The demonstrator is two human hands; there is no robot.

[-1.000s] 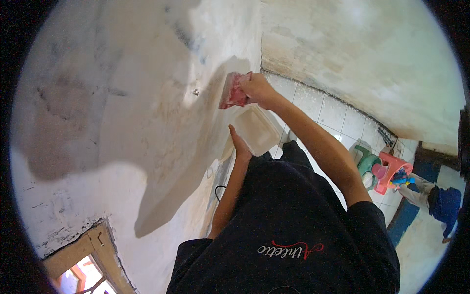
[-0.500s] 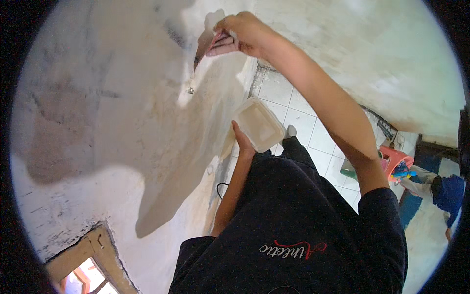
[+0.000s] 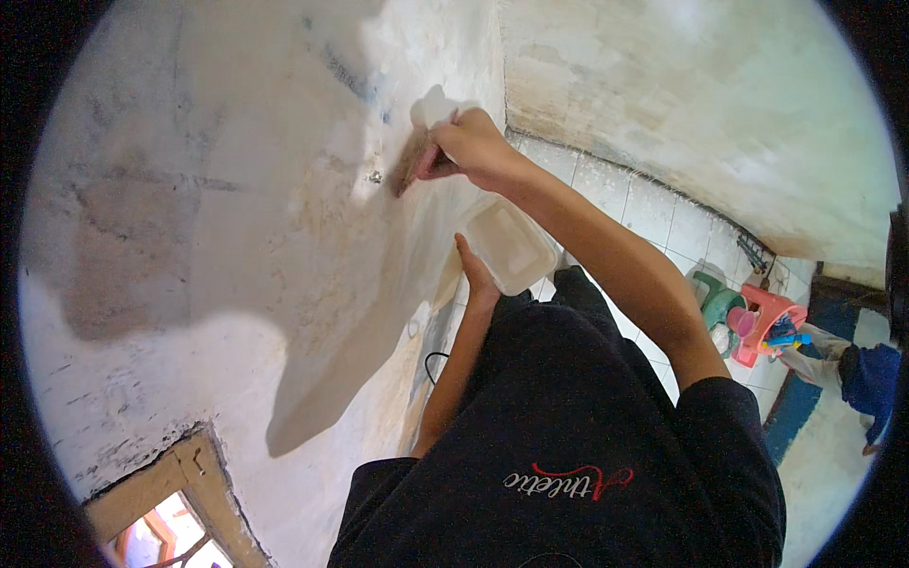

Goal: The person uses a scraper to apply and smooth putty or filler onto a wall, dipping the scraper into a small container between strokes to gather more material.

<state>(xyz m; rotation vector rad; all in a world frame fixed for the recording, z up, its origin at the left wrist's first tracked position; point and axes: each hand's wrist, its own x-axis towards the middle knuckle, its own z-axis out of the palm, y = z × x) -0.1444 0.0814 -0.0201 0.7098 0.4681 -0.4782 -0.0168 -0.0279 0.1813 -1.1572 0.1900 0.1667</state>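
Rough, patchy plaster wall (image 3: 237, 218), part coated white, with pale floor tiles (image 3: 644, 204) beyond. Right hand (image 3: 469, 147) clenched on a flat scraper blade (image 3: 409, 163), edge pressed to the wall. Left hand (image 3: 478, 275) cupped under a shallow white tub (image 3: 507, 244) at chest height. Tub probably light, thin-walled and flexible; best supported from below.

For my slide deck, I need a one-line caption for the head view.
Right hand presses a scraper to the patchy wall; left hand holds a white tub.
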